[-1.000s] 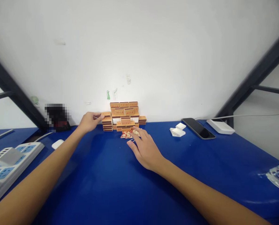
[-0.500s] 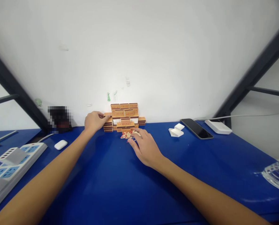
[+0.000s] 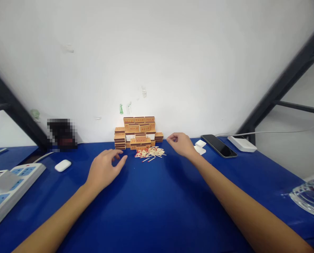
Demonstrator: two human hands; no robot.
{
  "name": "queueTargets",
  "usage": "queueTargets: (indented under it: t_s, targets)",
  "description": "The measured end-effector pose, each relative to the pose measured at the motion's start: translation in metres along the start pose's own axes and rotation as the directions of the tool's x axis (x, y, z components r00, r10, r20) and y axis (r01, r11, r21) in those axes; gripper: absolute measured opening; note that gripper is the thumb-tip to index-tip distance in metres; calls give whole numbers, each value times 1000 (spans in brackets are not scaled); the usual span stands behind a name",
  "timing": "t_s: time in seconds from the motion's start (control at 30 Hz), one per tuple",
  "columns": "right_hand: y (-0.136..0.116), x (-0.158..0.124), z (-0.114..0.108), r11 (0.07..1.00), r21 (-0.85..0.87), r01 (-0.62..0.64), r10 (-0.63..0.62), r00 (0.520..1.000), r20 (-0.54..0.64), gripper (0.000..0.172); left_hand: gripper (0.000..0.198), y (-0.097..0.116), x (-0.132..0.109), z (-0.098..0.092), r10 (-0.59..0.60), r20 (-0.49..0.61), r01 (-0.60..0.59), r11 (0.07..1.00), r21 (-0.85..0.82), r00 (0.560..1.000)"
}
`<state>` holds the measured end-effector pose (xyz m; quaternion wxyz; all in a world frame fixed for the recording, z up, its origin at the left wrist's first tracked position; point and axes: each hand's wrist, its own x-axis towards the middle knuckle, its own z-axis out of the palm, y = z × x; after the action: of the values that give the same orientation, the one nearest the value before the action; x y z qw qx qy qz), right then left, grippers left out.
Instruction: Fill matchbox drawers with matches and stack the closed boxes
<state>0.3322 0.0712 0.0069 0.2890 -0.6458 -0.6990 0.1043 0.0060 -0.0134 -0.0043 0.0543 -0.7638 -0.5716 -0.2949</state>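
A stack of orange-brown matchboxes (image 3: 139,131) stands against the white wall at the back of the blue table (image 3: 151,203). A loose heap of red-tipped matches (image 3: 151,153) lies just in front of it. My left hand (image 3: 104,170) hovers low over the table, left of the matches, fingers loosely spread and holding nothing. My right hand (image 3: 181,144) is raised to the right of the stack, near its lowest right box. Its fingers are curled with thumb and forefinger close together. Whether they pinch anything is too small to see.
White power strip (image 3: 4,184) at the left edge, a white earbud case (image 3: 63,165) beside it. Two small white blocks (image 3: 200,146), a black phone (image 3: 219,146) and a white adapter (image 3: 242,143) with a cable lie at the back right. A clear plastic object (image 3: 308,196) sits far right.
My left hand has left the stack's left column and dropped back toward me. My right hand has lifted off the matches and moved right, uncovering the heap.
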Motion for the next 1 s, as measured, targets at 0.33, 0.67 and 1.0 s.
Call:
queueTargets:
  t_s: [0.33,0.67,1.0]
  targets:
    - [12,32,-14,964,-188,-186,189,982,-1,34,35,-11,-9,9,284,107,-293,954,72,953]
    - [74,-24,-78,896,-406,-180,275,943,189,23,38,-4,-14,8,344,178,-363,927,91,922]
    - [-36,-72,-10,881,182,436,-473,814,338,28,42,5,-19,4,304,186,-279,948,-151,934]
